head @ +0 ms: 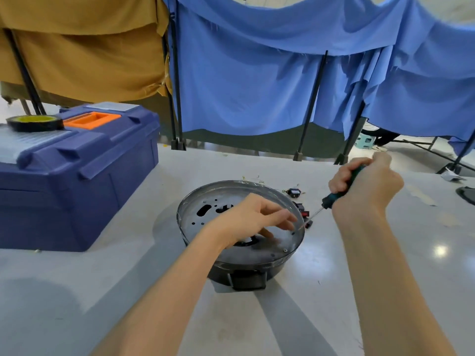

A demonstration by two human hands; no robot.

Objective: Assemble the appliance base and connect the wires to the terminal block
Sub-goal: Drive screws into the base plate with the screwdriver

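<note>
The round appliance base (203, 209) stands upside down on the white table, its grey metal bottom plate facing up with several holes and cut-outs. My left hand (252, 219) hovers over the plate's right side, fingers loosely curled towards the rim, with the thumb low on the plate; whether it pinches a small part is not visible. My right hand (367, 183) grips a green-handled screwdriver (331, 199), whose thin shaft slants down-left to the plate's right rim near my left fingertips. Small black switches with wires (294, 192) lie just behind the base.
A blue toolbox (77, 181) with an orange handle stands at the left, a roll of black tape (34, 123) on its lid. Blue and tan cloth screens on black stands close off the table's far edge. A dark object (466, 195) sits at the right edge.
</note>
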